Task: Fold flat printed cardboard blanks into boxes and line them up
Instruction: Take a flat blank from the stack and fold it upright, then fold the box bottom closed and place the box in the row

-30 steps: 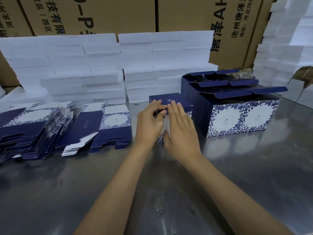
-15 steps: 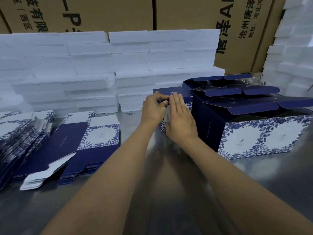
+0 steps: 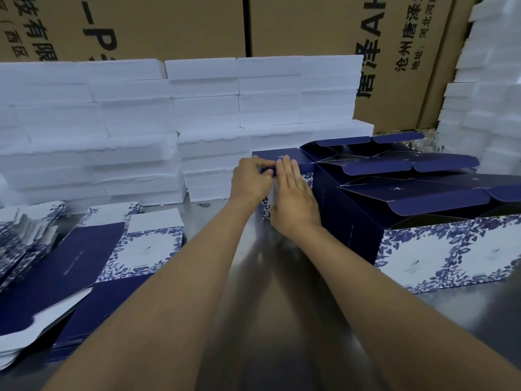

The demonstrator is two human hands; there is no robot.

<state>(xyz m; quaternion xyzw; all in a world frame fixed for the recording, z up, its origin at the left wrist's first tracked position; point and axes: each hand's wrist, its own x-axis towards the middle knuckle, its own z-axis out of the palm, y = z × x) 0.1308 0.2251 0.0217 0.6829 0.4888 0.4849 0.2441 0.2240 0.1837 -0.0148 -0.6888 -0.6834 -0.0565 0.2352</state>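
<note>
**boxnoob:** How did those blanks look to handle?

**foldguy:** Starting lower left of the frame: the stack of flat navy-and-white floral printed cardboard blanks [image 3: 93, 266] lay fanned on the shiny metal table [image 3: 282, 320]. I'd guess thin card, light, glossy, so a bit slippery and easy to crease in the wrong spot. I'd take one by an edge or flap, not the middle of a panel.

**boxnoob:** And the one being worked on?

**foldguy:** Centre of frame, the half-closed navy floral cardboard box [image 3: 282, 162] stood on the table, touching the row of folded navy floral boxes with open top flaps [image 3: 423, 221] on the right. The left hand [image 3: 249, 183] pinched the lid's front edge with curled fingers. The right hand [image 3: 293, 201] lay flat against the box front, fingers straight, tips at the lid edge. Looked like tucking the lid flap.

**boxnoob:** Any writing?

**foldguy:** The boxes carried a tiny emblem, unreadable. The big brown corrugated cartons [image 3: 310, 26] along the top had black Chinese print: "沧州", "地址", plus a "P" and "AH". White foam slabs [image 3: 112, 131] were stacked below them.
</note>
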